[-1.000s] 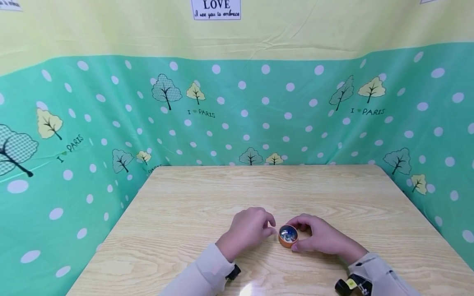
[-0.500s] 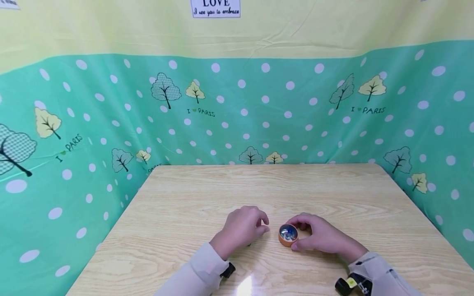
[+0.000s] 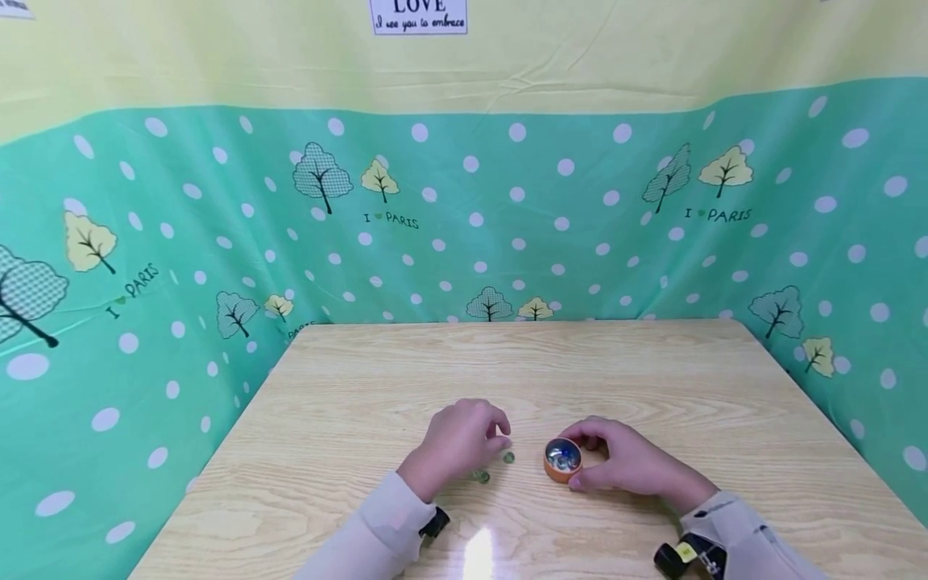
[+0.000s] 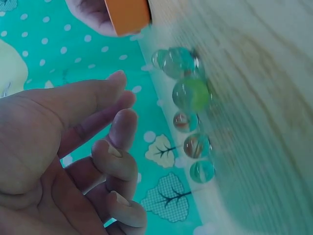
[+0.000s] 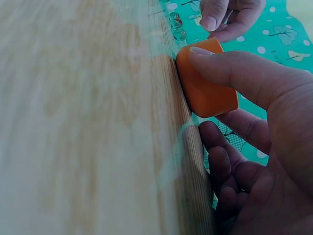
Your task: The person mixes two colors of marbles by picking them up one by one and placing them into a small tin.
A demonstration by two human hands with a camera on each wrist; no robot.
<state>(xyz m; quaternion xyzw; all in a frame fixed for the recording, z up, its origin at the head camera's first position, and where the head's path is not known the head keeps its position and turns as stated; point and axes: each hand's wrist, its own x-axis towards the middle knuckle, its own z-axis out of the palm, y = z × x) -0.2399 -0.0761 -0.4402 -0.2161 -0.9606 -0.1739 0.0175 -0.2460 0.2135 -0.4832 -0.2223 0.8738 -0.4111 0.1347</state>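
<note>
My right hand (image 3: 623,459) grips a small round orange container (image 3: 554,474) on the table, thumb on one side and fingers on the other. Inside it shows shiny blue and white, too small to make out. The right wrist view shows the container's smooth orange side (image 5: 210,93) under my thumb. To its left, my left hand (image 3: 457,439) hovers over the table, fingers loosely bent and holding nothing. Several clear glass marbles (image 4: 188,93) lie on the table beside those fingers; the head view shows one marble (image 3: 509,457) between the hand and the container, others partly hidden.
The light wood table (image 3: 362,362) is bordered by a green dotted curtain (image 3: 435,242) at the back and sides. A black wrist camera (image 3: 674,560) sits below my right sleeve, another camera (image 3: 435,522) below the left. Light glares off the table's front.
My left hand has drawn back to the left, away from the container, and marbles have come into view on the table beneath it. The right hand and container have stayed put.
</note>
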